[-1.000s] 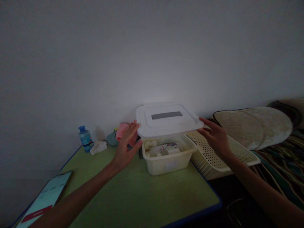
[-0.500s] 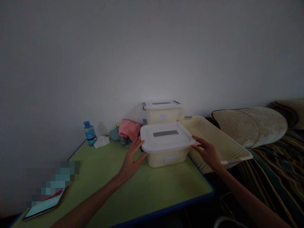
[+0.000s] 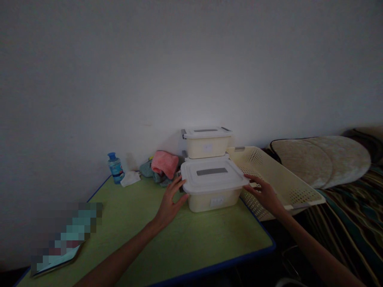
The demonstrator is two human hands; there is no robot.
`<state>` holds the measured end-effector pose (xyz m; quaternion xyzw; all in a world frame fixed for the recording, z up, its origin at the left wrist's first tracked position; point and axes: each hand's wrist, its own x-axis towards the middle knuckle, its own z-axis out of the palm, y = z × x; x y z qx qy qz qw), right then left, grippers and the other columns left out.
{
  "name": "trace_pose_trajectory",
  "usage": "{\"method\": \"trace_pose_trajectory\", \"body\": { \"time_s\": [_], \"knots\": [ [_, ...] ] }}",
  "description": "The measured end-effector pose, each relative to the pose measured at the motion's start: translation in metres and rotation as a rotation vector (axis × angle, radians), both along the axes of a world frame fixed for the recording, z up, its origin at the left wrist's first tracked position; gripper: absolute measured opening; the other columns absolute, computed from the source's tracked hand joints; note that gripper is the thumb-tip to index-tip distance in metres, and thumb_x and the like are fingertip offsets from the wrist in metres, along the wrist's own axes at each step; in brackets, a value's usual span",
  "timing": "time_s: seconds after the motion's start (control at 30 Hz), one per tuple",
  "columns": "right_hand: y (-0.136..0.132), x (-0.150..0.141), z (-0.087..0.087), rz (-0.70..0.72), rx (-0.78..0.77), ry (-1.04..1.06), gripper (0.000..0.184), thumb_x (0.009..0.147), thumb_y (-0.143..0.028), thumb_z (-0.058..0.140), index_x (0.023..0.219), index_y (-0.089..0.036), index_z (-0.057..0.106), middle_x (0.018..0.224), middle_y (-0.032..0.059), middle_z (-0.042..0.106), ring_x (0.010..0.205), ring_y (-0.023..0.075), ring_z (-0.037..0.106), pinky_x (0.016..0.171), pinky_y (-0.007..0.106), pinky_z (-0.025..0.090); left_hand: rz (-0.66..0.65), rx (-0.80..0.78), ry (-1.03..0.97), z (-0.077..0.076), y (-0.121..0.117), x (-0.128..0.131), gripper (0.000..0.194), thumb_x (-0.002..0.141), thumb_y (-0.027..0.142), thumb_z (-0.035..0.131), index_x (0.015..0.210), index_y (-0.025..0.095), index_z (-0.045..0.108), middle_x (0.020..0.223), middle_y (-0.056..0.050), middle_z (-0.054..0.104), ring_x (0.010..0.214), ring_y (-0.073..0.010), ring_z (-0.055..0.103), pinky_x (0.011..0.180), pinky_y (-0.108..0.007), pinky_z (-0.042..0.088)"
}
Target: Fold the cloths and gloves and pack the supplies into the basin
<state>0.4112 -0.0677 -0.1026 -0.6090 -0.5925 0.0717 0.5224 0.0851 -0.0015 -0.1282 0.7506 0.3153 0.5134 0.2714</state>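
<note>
A cream storage box (image 3: 199, 202) stands near the right side of the green table, with a white lid (image 3: 214, 181) with a grey strip lying over its top. My left hand (image 3: 170, 203) has its fingertips at the lid's left edge, its thumb lower, beside the box wall. At the lid's right edge, my right hand (image 3: 265, 195) pinches the rim between fingers and thumb. Just behind is a second lidded box (image 3: 207, 146), raised on something mostly hidden behind the front lid. The inside of the front box is covered.
A cream perforated basket (image 3: 278, 181) adjoins the green table (image 3: 167, 251) on the right. Pink cloth (image 3: 164, 162), white tissue (image 3: 131, 178) and a blue bottle (image 3: 115, 168) stand along the wall. A phone-like device (image 3: 62, 257), partly blurred, lies front left. A rolled cushion (image 3: 320, 161) rests on striped fabric.
The view has shifted slightly, moving everything right. The front lid sits a touch lower, and a strip of white rim shows behind it. Both hands keep their places at its edges.
</note>
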Motion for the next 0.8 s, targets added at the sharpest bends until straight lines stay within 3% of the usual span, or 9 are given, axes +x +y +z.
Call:
{"method": "trace_pose_trajectory", "body": {
  "time_s": [0.2,0.33,0.47,0.6,0.8],
  "knots": [
    [0.001,0.011,-0.001,0.038,-0.046,0.041,0.043,0.065,-0.054,0.062,0.096,-0.025,0.067,0.122,0.0103,0.056,0.100,0.0273,0.058,0.072,0.041,0.054,0.025,-0.029,-0.093,0.004,0.009,0.005,0.026,0.075,0.037,0.060,0.095,0.022,0.062,0.121,-0.008,0.052,0.117,-0.0221,0.046,0.103,-0.040,0.030],
    [0.014,0.017,-0.003,0.046,-0.094,0.163,0.046,0.071,-0.055,0.055,0.104,-0.024,0.064,0.113,0.0105,0.062,0.102,0.0271,0.058,0.079,0.041,0.051,0.054,-0.239,-0.288,0.003,0.025,0.018,0.027,0.077,0.034,0.056,0.100,0.019,0.055,0.118,-0.009,0.055,0.113,-0.0206,0.049,0.099,-0.037,0.036],
    [0.039,0.015,0.001,-0.012,-0.161,0.329,0.047,0.073,-0.050,0.054,0.112,-0.023,0.058,0.109,0.0117,0.064,0.090,0.0252,0.064,0.063,0.035,0.054,0.079,-0.506,-0.418,0.006,0.039,0.033,0.046,0.077,0.029,0.058,0.120,0.021,0.044,0.125,-0.009,0.053,0.112,-0.0189,0.052,0.092,-0.031,0.044],
    [0.059,0.008,0.012,0.058,-0.256,0.367,0.039,0.070,-0.040,0.060,0.100,-0.016,0.063,0.093,0.0143,0.069,0.072,0.0244,0.066,0.056,0.034,0.053,0.000,-0.648,-0.466,0.014,0.043,0.039,0.050,0.073,0.021,0.060,0.120,0.022,0.044,0.123,-0.007,0.055,0.106,-0.0190,0.057,0.081,-0.027,0.050],
    [0.064,0.001,0.023,0.160,-0.372,0.357,0.023,0.066,-0.028,0.059,0.079,-0.012,0.068,0.081,0.0146,0.070,0.061,0.0236,0.065,0.052,0.034,0.052,-0.098,-0.730,-0.500,0.023,0.048,0.039,0.061,0.061,0.014,0.069,0.117,0.020,0.045,0.123,-0.010,0.055,0.098,-0.0210,0.061,0.074,-0.028,0.053]
  ]
}}
